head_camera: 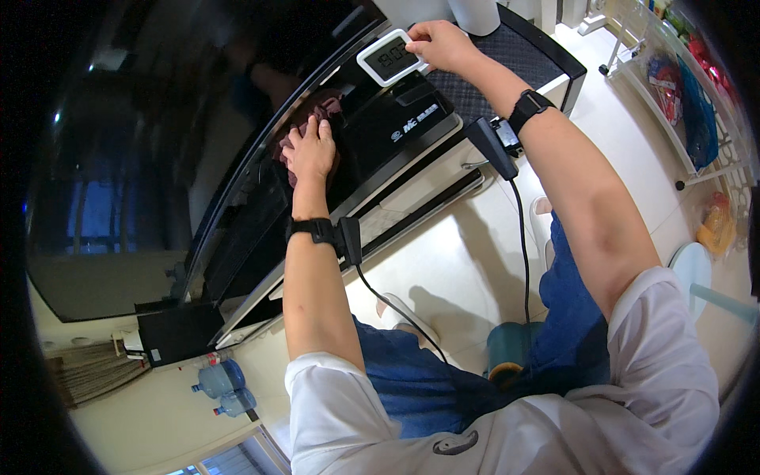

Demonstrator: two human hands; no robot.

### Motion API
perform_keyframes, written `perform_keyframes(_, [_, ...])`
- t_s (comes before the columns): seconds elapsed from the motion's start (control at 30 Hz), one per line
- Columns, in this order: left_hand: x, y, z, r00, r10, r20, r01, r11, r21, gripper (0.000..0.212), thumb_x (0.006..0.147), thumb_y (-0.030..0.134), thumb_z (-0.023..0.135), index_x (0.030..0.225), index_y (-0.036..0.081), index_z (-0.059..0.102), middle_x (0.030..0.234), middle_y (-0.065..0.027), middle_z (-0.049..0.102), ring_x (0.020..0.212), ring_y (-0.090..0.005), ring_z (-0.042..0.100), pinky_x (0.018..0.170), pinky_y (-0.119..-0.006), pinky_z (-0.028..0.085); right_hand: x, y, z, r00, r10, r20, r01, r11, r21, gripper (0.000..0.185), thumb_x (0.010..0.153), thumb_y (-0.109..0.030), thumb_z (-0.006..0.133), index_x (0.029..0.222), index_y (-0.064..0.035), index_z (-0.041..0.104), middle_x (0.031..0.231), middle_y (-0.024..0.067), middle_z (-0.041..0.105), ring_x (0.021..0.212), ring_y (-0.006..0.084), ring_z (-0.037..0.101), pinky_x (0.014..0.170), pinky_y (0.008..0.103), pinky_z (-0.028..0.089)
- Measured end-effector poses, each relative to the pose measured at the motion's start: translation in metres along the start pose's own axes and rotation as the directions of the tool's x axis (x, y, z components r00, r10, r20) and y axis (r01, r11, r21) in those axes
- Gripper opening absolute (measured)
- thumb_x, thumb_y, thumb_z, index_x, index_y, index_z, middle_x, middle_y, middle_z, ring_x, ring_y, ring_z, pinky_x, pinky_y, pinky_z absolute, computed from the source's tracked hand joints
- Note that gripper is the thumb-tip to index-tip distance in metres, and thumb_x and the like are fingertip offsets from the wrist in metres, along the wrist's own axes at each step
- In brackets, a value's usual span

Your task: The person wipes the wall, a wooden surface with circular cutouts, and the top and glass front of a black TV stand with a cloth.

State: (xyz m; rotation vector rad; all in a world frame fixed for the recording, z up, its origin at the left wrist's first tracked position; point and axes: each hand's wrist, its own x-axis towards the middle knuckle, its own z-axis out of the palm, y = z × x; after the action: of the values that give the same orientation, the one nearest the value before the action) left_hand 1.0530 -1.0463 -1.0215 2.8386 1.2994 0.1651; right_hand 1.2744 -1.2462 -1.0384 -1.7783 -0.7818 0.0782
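My left hand presses a crumpled dark reddish cloth onto the glossy black top of a cabinet, its fingers spread over the cloth. Farther right, my right hand grips the right edge of a white-framed digital clock, thumb and fingers around its frame. The clock is tilted with its display up, above a black box-like part of the cabinet top. Both wrists wear black straps with cabled devices.
A large dark television screen stands along the cabinet's far side. A white cylinder is on the dark woven mat. Wheeled rack at right, green bin between the legs, water bottles at lower left.
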Motion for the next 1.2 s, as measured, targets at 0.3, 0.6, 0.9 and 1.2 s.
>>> perform_keyframes(0.3, [-0.006,0.086,0.008,0.979,0.188,-0.076,-0.188,0.982,0.010,0.054,0.096,0.055,0.040,0.145,0.032,0.045,0.156,-0.0127,0.030,0.136,-0.0502,0.030,0.109,-0.058,0.028,0.014,0.043,-0.063,0.989,0.136,0.059,-0.142,0.985,0.100,0.025,0.085,-0.021,0.068,0.098,-0.0003,0.068,0.078,0.0176,0.069,0.070,0.0273,0.068,0.065,0.0380,0.053])
perform_keyframes(0.6, [0.012,0.135,0.010,0.974,0.218,-0.054,-0.221,0.974,-0.041,0.053,0.096,0.054,0.040,0.142,0.032,0.049,0.154,-0.0123,0.032,0.137,-0.0463,0.028,0.111,-0.058,0.026,0.020,0.045,-0.065,0.998,0.054,-0.022,-0.048,0.977,0.209,0.015,0.084,-0.012,0.067,0.085,0.0026,0.069,0.070,0.0131,0.068,0.060,0.0204,0.064,0.055,0.0342,0.051])
perform_keyframes(0.9, [-0.017,0.075,0.008,0.870,0.428,-0.245,-0.457,0.886,-0.077,0.037,0.098,0.039,0.050,0.131,0.028,0.061,0.143,-0.0083,0.048,0.127,-0.0408,0.043,0.103,-0.050,0.041,0.015,0.017,-0.029,0.993,0.076,0.086,-0.095,0.965,0.246,0.014,0.085,-0.011,0.067,0.088,0.0030,0.070,0.066,0.0089,0.065,0.055,0.0154,0.060,0.050,0.0308,0.049])
perform_keyframes(1.2, [-0.034,-0.063,0.008,0.917,0.266,-0.296,-0.270,0.962,0.029,0.038,0.100,0.037,0.048,0.133,0.023,0.061,0.143,-0.0132,0.048,0.121,-0.0434,0.047,0.103,-0.048,0.040,0.004,-0.013,0.038,0.997,-0.023,0.078,0.018,0.997,0.073,0.021,0.094,-0.020,0.065,0.108,-0.0054,0.069,0.089,0.0086,0.070,0.063,0.0135,0.065,0.061,0.0251,0.056])
